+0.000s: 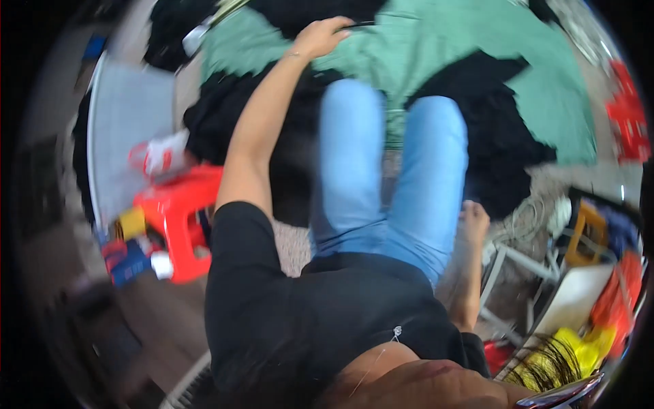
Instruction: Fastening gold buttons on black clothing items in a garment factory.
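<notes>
A cluttered floor point(157, 320) runs from a red plastic stool point(178, 228) at left to piled fabric ahead. The left hand point(320, 37) reaches forward, fingers curled narrowly on the green cloth point(443, 41) spread over black fabric point(490, 136). It looks soft, light and limp; an edge pinch suits. The right hand point(473, 221) hangs beside the knee, fingers loose, holding nothing.

Green fabric point(436, 41) — big sheet, spread flat w/ jagged edges over black cloth, just beyond the knees — thin dark tool point(360, 25) lying at its near-left edge.
</notes>
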`<action>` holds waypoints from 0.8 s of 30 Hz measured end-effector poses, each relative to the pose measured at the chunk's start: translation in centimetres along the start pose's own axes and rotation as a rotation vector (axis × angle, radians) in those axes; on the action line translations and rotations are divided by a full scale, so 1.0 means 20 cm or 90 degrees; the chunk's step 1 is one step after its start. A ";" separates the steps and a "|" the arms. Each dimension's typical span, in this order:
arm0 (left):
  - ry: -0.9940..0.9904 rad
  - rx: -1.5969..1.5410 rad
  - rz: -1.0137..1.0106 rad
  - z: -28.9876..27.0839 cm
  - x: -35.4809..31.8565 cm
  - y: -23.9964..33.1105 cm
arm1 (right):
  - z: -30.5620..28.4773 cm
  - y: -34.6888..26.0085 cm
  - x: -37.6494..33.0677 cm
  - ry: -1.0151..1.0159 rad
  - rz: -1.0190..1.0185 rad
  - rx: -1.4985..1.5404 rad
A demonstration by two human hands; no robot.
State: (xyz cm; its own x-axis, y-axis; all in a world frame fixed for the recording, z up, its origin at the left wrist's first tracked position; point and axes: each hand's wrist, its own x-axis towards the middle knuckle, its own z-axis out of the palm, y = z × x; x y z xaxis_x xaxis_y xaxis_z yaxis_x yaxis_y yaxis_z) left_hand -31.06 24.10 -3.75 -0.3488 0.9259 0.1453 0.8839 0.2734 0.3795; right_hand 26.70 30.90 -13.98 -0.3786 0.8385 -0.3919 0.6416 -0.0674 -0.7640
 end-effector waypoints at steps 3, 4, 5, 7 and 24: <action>0.205 -0.109 -0.171 -0.08 -0.47 0.00 | -0.06 -0.15 0.09 0.085 -0.071 0.055; 0.263 -0.074 -0.189 -0.04 -0.70 -0.06 | -0.05 -0.18 0.13 0.127 -0.148 0.060; 0.307 -0.034 -0.203 0.02 -0.96 -0.08 | -0.04 -0.33 0.11 0.105 -0.055 0.125; 0.152 0.060 -0.334 0.23 -1.51 -0.11 | -0.02 -0.44 0.13 0.106 -0.086 0.242; 0.462 -0.015 -0.278 -0.42 -1.57 0.34 | 0.43 -1.10 -0.11 -0.126 -0.492 0.203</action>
State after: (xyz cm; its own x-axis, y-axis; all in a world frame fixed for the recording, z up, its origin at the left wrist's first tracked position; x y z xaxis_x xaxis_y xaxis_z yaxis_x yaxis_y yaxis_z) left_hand -16.74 -5.25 1.85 -0.7784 0.3385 0.5287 0.6189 0.5550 0.5558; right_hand 7.61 25.76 -0.68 -0.7604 0.6038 0.2391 -0.0513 0.3112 -0.9490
